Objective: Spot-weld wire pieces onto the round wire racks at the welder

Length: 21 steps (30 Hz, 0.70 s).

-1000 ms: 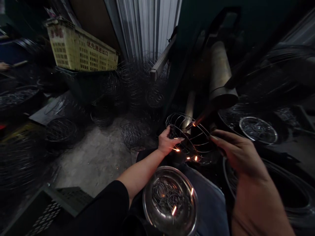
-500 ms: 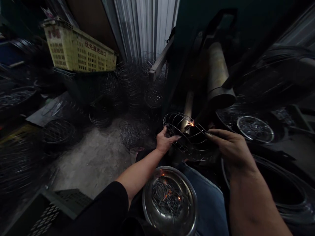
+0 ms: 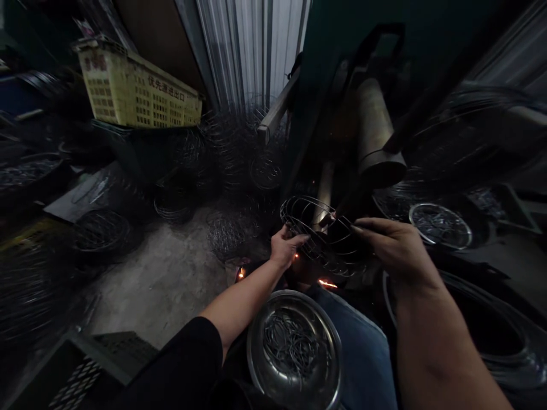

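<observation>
My left hand is closed on the near left side of a round wire basket frame, its thumb stretched along the wires. Closed in a pinch, my right hand grips a wire piece at the right side of the same frame; the exact piece at the fingertips is hard to make out. Between both hands, the frame meets a metal electrode rod of a welding machine, with a small glow at the contact. A steel bowl of bent wire pieces rests on my lap.
A thick metal cylinder of the machine juts out above my right hand. Several wire frames lie on the floor ahead. At the left stands a yellow crate. Another wire-filled bowl is at the right, above a large wire coil.
The bright spark at the contact has shrunk to a small glow, and sparks now fall below the frame near my lap. Both hands keep their hold, with only a slight shift left.
</observation>
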Available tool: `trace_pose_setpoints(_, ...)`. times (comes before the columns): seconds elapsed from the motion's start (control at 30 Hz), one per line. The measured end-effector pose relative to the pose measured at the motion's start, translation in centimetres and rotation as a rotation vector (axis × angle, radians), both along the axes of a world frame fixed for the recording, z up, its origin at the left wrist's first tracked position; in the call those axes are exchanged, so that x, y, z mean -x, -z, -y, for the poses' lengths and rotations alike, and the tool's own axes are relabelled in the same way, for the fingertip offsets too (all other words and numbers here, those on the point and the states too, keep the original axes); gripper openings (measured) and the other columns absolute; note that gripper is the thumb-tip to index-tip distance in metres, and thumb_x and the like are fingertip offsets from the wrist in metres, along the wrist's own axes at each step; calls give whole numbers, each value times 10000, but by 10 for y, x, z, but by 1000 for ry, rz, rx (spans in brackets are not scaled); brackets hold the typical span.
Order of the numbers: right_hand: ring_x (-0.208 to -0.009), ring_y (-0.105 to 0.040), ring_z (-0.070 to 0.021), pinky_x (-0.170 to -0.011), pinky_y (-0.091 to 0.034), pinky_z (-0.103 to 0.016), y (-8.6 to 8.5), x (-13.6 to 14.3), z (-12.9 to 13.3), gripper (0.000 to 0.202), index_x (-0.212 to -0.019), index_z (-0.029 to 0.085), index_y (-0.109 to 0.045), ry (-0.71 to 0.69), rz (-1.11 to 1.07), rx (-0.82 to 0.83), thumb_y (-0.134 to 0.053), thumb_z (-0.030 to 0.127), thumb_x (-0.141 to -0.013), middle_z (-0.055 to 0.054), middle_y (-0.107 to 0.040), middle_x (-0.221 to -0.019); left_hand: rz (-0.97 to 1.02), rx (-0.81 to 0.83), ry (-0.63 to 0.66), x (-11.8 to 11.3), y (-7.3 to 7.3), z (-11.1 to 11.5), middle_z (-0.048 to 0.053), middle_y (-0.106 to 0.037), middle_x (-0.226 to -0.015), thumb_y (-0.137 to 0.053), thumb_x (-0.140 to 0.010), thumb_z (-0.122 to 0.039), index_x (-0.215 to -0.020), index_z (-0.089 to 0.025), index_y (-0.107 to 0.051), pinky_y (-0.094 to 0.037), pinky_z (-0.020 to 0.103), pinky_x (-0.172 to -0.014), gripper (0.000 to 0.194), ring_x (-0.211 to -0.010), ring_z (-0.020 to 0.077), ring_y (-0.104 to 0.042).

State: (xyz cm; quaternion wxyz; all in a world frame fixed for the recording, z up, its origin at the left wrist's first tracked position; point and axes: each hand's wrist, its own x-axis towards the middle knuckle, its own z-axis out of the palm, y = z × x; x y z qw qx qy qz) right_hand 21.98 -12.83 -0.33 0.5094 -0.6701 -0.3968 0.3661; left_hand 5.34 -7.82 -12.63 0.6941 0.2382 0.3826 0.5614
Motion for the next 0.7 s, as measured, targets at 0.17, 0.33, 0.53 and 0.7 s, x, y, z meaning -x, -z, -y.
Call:
trace_pose_setpoints(0.17,-651,-676,-200,-558,-549,-286,-3,-9,9,493,-799,212,-781,-48,-74,43,-931,547,-471,-32,-726,-722,-11,70,54,-2,4,5,36,-740,-795,-932,-403,-192,-905,-127,-722,-507,267,-683,548,-684,135,-652)
trace_pose_setpoints(0.33,-646,-690,-204,-569,-578,-290,-4,-22,34,543,-818,206,-789,-81,-119,147,-962,528,-416,-48,-739,-727,-26,109,121,1,12,4,45,-729,-775,-937,-411,-220,-880,-126,-716,-488,275,-659,526,-667,144,-651)
trace_pose_setpoints(0.53,-608,-636,-159,-533,-527,-252,-5,-5,10,506,-742,214,-776,0,-51,17,-954,527,-387,-18,-710,-687,-21,203,109,1,10,2,51,-721,-765,-896,-482,-234,-827,-128,-677,-486,292,-652,422,-633,146,-649)
trace_pose_setpoints(0.7,-542,-598,-141,-478,-491,-239,-7,-5,1,514,-726,209,-763,24,-109,48,-964,489,-345,-3,-683,-630,-46,277,120,2,4,2,50,-711,-772,-885,-517,-202,-854,-131,-676,-488,314,-685,402,-628,143,-639)
